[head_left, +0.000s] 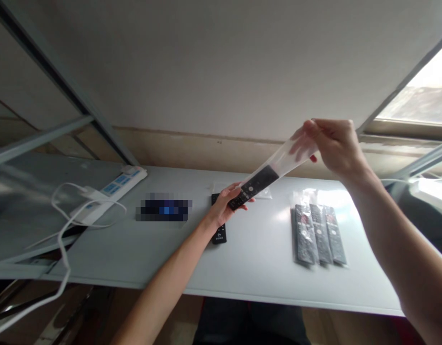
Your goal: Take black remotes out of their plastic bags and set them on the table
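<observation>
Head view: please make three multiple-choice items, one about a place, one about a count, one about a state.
1. Where do the bagged remotes lie on the table?
A. right of the hands
B. on the power strip
C. on the floor

2. How many remotes are in that group?
A. one
B. three
C. six

3. The remote in the hands is
A. flat on the table
B. partly inside a clear bag
C. broken in half

Key: 1 A, they lie at the right. 2 B, three side by side. 3 B, left hand grips the remote, right hand holds the bag's end.
</observation>
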A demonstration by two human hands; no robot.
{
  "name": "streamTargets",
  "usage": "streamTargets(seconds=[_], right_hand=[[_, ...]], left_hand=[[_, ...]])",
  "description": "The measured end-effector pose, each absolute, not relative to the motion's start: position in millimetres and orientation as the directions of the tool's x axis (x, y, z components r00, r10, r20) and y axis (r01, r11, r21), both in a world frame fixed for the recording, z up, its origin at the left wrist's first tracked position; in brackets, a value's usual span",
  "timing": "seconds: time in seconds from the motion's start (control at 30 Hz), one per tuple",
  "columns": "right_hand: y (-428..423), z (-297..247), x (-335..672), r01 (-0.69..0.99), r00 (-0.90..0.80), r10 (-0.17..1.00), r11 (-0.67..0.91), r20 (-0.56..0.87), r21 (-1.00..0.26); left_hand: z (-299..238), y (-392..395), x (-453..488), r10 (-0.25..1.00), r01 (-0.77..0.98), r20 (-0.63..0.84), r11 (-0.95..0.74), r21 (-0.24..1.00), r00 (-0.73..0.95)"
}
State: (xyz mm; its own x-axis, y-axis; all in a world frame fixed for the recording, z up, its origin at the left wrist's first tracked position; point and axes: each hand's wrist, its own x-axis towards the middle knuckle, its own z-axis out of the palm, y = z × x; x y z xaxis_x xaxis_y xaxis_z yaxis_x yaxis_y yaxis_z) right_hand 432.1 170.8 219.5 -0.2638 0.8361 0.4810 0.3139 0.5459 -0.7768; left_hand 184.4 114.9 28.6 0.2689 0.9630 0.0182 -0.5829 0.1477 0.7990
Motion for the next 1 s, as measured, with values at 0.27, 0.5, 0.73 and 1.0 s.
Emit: streamTargets(seconds=[0.27, 0.5, 0.73, 1.0], right_hand=[[199, 149, 501, 0.150, 0.440, 0.734, 0.509, 0.518, -0.848], [164, 30, 469, 0.078, 0.272, 0.942, 0.184, 0.198, -0.980], [171, 18, 503, -0.195, 0.453, 0.878, 0.268, 0.155, -0.944], [159, 17, 490, -0.178, 0.340, 0.925, 0.240, 0.169, -0.954]], left_hand=[[30, 118, 180, 0.960, -0.540, 0.007, 0.151, 0.828, 0.280], [39, 105, 184, 0.884, -0.584, 0.131, 0.179, 0.792, 0.448], [39, 101, 190, 0.904, -0.507, 0.072, 0.168, 0.846, 0.421], [30, 106, 200, 0.994, -0.029, 0.070, -0.068, 0.997, 0.079]])
